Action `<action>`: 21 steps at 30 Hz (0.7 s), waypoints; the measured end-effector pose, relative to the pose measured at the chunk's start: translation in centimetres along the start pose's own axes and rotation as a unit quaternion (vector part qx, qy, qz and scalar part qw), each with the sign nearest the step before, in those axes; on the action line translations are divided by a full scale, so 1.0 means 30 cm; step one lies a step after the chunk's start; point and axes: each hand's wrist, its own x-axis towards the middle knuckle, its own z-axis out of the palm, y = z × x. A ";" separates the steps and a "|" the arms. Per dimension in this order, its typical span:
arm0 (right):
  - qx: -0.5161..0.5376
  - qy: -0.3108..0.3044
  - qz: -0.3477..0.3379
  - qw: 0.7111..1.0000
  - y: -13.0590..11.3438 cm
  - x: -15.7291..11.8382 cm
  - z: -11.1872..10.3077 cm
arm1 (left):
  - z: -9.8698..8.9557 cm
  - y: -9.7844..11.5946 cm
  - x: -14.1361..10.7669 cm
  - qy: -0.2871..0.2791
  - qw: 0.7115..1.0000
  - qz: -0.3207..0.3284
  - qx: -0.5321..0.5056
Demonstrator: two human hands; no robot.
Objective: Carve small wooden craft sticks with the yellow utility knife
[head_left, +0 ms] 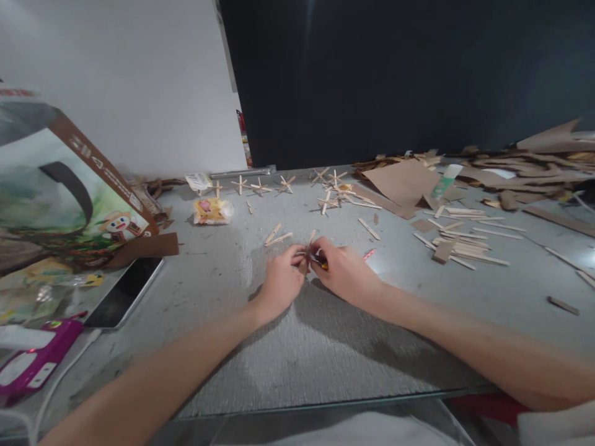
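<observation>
My left hand (283, 282) and my right hand (346, 272) meet over the grey tabletop, both closed with their fingertips together. A wooden craft stick (312, 236) pokes up between them, pinched by the left fingers as far as I can see. Something dark with an orange bit (324, 265) shows inside my right hand; its kind is hidden. A red-and-white striped end (369, 254) appears just past the right knuckles. Beyond the left hand, two craft sticks (279, 239) lie in a V. A single craft stick (369, 229) rests further right.
Several star-shaped stick pieces (285, 184) line the back, near a yellow packet (212, 211). Loose craft sticks (469, 248), a glue stick (446, 181) and brown cardboard (402, 184) lie right. At left are a phone (124, 294), a purple device (41, 359) and a printed box (100, 186).
</observation>
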 end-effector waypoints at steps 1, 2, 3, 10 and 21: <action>0.001 0.001 -0.004 1.000 0.001 -0.001 0.001 | 0.000 -0.002 0.000 0.002 1.000 0.000 -0.003; 0.002 0.004 -0.004 1.000 0.002 -0.002 0.002 | 0.000 -0.004 -0.001 0.005 1.000 -0.002 -0.004; 0.003 0.008 -0.002 1.000 0.004 -0.003 0.004 | 0.000 -0.007 -0.001 0.007 1.000 -0.006 -0.007; 0.027 0.059 -0.009 0.998 0.021 -0.014 0.030 | -0.011 -0.006 0.002 -0.001 0.994 -0.063 -0.089; -0.077 0.031 -0.106 0.991 0.045 -0.016 0.020 | 0.003 0.001 -0.006 -0.003 0.997 -0.031 -0.072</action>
